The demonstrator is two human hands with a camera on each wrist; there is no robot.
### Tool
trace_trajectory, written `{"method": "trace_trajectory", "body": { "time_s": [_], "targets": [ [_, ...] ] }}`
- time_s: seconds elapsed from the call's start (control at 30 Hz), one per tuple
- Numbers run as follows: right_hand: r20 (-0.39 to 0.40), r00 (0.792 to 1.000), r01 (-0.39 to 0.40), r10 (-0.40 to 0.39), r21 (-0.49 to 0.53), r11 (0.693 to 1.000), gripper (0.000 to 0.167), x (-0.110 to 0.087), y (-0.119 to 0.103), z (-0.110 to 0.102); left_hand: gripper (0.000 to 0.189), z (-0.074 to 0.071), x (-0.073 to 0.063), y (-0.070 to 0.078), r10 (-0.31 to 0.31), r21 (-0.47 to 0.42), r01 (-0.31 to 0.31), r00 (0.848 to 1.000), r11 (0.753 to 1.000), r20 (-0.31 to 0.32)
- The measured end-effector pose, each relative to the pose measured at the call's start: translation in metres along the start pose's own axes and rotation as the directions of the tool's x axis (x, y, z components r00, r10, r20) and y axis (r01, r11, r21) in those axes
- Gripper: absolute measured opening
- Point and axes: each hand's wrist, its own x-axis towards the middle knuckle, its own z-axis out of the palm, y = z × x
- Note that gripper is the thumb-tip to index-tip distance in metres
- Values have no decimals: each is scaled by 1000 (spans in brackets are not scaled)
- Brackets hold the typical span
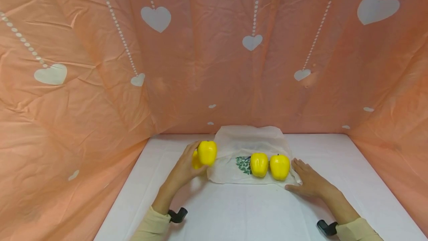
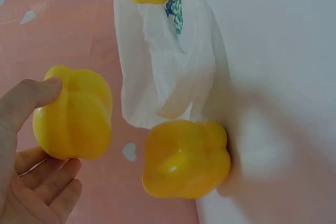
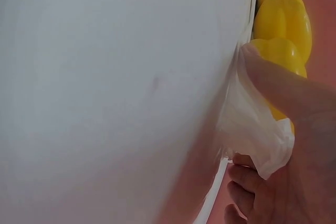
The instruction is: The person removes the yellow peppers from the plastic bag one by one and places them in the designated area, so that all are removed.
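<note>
My left hand (image 1: 183, 167) holds a yellow bell pepper (image 1: 207, 153) between thumb and fingers, raised over the left side of the table. Behind it, partly hidden in the head view, a second yellow bell pepper (image 2: 186, 159) rests on the white surface. Two more yellow bell peppers, one nearer the middle (image 1: 259, 164) and one to its right (image 1: 279, 167), sit side by side on a thin white bag (image 1: 230, 172) with a green tree print. Beside the bag's right edge lies my right hand (image 1: 309, 181), fingers extended, with its thumb by the bag's edge in the right wrist view.
A white-covered table (image 1: 247, 211) stretches out under both hands. Peach-coloured sheeting (image 1: 214, 66) with white hearts hangs behind it and along both sides. The bag lies near the table's back edge, with its far part rising against the sheeting.
</note>
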Motion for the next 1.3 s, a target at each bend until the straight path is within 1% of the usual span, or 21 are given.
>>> {"method": "trace_trajectory", "body": {
  "time_s": [0.13,0.4,0.67,0.87,1.0,1.23,1.3],
  "targets": [
    [3,1000,-3,3,0,1000,111,0,-1,0,90,-4,-2,-3,-2,-8,1,1000,1000,-4],
    [17,1000,-22,22,0,1000,112,1,0,0,91,-12,-5,-12,-6,18,6,1000,1000,-15],
    [8,1000,-1,1,-7,1000,112,1,2,1,91,-19,-7,-21,-12,31,13,1000,999,-25],
    [18,1000,-12,12,-8,1000,113,1,3,1,89,-25,-9,-28,-30,43,31,999,999,-27],
    [18,1000,-13,13,-11,1000,113,2,3,1,90,-30,-9,-31,-31,41,33,999,999,-37],
    [15,1000,-11,11,-13,1000,112,2,3,1,90,-42,-10,-35,-90,49,91,996,995,-26],
    [16,1000,-7,7,-15,1000,111,2,3,1,90,-44,-10,-38,-96,54,98,995,994,-25]
  ]
}}
